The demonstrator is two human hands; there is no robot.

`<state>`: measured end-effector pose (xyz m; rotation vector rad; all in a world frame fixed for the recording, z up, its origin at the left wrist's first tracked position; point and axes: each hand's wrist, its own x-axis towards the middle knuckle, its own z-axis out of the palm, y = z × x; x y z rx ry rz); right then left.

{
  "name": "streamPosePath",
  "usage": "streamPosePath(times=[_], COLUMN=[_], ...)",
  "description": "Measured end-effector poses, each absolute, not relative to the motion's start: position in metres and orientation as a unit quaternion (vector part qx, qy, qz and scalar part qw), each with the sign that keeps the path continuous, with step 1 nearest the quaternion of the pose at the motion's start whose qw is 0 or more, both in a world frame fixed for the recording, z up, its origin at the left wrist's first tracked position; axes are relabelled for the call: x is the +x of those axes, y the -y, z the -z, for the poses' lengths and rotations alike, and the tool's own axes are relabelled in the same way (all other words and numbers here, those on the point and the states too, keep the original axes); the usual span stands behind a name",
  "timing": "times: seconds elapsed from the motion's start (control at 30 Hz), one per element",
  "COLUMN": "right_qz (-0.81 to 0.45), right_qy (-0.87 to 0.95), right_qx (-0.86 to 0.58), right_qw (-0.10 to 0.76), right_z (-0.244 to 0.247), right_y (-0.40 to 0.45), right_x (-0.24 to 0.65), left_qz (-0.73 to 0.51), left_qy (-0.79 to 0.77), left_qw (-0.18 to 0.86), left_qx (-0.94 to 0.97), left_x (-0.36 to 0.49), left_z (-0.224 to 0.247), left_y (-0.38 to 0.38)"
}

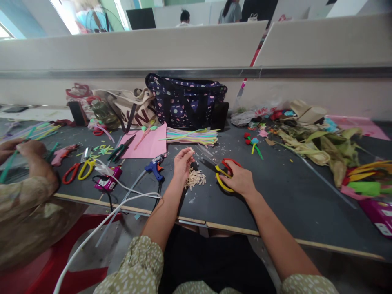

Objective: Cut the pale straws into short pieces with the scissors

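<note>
Fingertips pinched, my left hand (pixel 183 162) holds a small pale piece (pixel 192 150) above the table. A heap of short cream-coloured cut pieces (pixel 196 178) lies just below and beside it. In my right hand (pixel 240 178) are scissors (pixel 224 188) with red and yellow handles, my fingers in the loops. Their dark blades (pixel 210 164) point left toward my left hand, apart from the piece. A blue glue gun (pixel 154 167) rests left of my left forearm.
Behind my hands lie a bundle of pastel pipe cleaners (pixel 192 136), a pink sheet (pixel 147 143) and a dark patterned bag (pixel 186 100). A white cable (pixel 101 224) crosses the table edge at left. Dried husks (pixel 321 147) lie right. A co-worker's hands (pixel 26 149) hold green strips.
</note>
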<state>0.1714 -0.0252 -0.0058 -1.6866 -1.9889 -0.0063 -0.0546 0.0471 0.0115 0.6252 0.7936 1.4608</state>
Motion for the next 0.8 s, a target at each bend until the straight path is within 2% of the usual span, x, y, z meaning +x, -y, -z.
streamPosePath(times=[0.5,0.8], right_qz=[0.01,-0.004], right_qy=[0.749,0.758], right_qx=[-0.588,-0.579], right_qw=[0.306,0.301], right_z=[0.0066,0.0095], right_y=[0.0276,0.0282], right_x=[0.1689,0.1686], left_qz=[-0.64,-0.641], left_qy=[-0.343,-0.334], left_qw=[0.635,0.638], left_qx=[0.264,0.265], left_x=[-0.0547,-0.0545], left_z=[-0.0087,-0.0068], left_y=[-0.0479,-0.0483])
